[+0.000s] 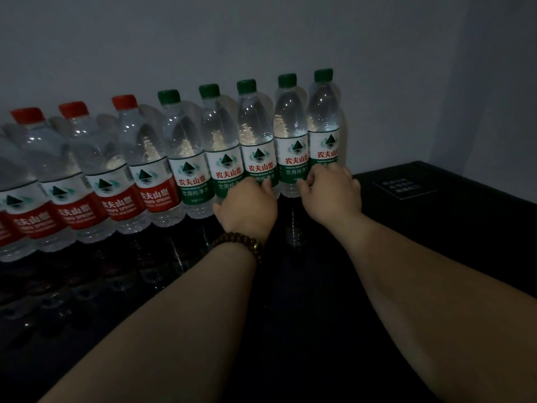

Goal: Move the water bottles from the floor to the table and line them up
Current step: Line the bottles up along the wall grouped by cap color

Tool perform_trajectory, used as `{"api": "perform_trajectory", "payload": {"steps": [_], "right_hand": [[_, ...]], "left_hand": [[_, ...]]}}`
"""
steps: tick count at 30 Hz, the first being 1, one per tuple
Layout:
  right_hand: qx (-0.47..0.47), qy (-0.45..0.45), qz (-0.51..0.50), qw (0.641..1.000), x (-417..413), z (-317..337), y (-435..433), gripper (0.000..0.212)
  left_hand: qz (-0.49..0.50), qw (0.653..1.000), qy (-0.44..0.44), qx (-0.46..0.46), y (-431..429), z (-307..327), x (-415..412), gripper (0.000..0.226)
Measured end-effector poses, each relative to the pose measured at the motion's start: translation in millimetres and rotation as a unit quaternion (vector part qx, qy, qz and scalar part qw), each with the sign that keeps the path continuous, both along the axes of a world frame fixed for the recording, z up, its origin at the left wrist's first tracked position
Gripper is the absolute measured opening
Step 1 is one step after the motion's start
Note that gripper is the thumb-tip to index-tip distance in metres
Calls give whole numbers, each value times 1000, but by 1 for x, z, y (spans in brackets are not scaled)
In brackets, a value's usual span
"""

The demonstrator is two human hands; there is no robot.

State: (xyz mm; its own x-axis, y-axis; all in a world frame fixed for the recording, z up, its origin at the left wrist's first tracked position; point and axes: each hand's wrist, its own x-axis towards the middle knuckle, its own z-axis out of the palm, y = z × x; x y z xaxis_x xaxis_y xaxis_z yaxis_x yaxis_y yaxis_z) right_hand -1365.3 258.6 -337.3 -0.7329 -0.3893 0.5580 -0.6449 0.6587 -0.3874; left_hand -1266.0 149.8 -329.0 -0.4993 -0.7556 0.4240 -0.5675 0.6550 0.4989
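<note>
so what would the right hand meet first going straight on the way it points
Probably the rightmost green-capped bottle, directly behind the right hand; they may be touching, depth is unclear.

bottles in row on table | wall behind | hands before row's right end

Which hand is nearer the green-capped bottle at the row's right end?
Right. The right hand is at the end bottle, low down; the left hand is two bottles leftward.
</note>
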Motion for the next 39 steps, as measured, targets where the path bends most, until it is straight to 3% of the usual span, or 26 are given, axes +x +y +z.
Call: {"api": "perform_trajectory", "payload": {"steps": [6,9,11,15,21,25,31,39], "right_hand": [[81,93,78,989,20,2,1,37],[181,149,77,969,34,7,-4,42],[223,138,94,961,45,10,-13,41],[211,78,145,964,77,7,-51,37],[232,120,163,951,96,6,-93,34],[253,101,136,953,90,6,-100,21],[246,91,139,955,89,6,-101,20],[261,68,173,947,125,11,-107,25]], "left_hand": [[-27,995,-84,52,-6,11,52,31],[-13,986,-164,2,-34,16,94,38],[-4,975,-214,-51,-58,14,122,35],[-70,954,-282,-75,-92,3,146,34],[-55,970,-221,-85,-105,-4,137,44],[-66,964,-239,-92,-109,1,132,30],[-59,960,-257,-100,-111,1,130,18],[-46,977,-205,-30,-108,1,158,40]]}}
